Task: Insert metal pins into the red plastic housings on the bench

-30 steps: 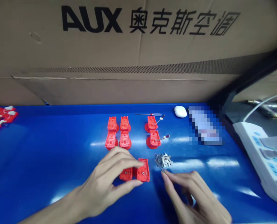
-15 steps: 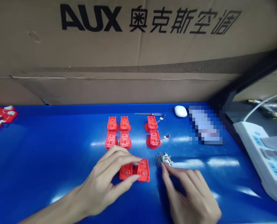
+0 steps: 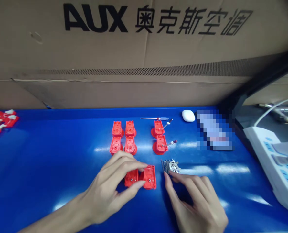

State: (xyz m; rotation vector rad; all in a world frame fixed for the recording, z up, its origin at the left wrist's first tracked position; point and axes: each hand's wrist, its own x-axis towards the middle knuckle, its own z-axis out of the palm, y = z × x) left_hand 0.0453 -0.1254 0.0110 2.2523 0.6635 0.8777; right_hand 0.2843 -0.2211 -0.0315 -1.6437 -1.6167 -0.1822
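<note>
My left hand (image 3: 117,181) curves over two red plastic housings. Its thumb and index finger are at the near and far edges of the right-hand housing (image 3: 149,177), holding it. The other housing (image 3: 131,178) sits partly hidden beneath the fingers. My right hand (image 3: 194,200) is at the near side of a small pile of metal pins with white ends (image 3: 170,165). A narrow gap shows between its thumb and index fingertips, and they touch or nearly touch the pins. I see nothing lifted in them.
Several red housings (image 3: 129,144) stand in rows beyond my left hand. Two more (image 3: 161,143) have pins sticking out. Behind lie a screwdriver (image 3: 155,118), a white case (image 3: 188,116) and a blurred phone-like object (image 3: 214,131). A power strip (image 3: 270,155) is right; red-and-white parts (image 3: 0,123) are far left.
My right thumb has shifted slightly left, and its tip has parted from the index fingertip at the pin pile. My left hand keeps its place on the housing.
</note>
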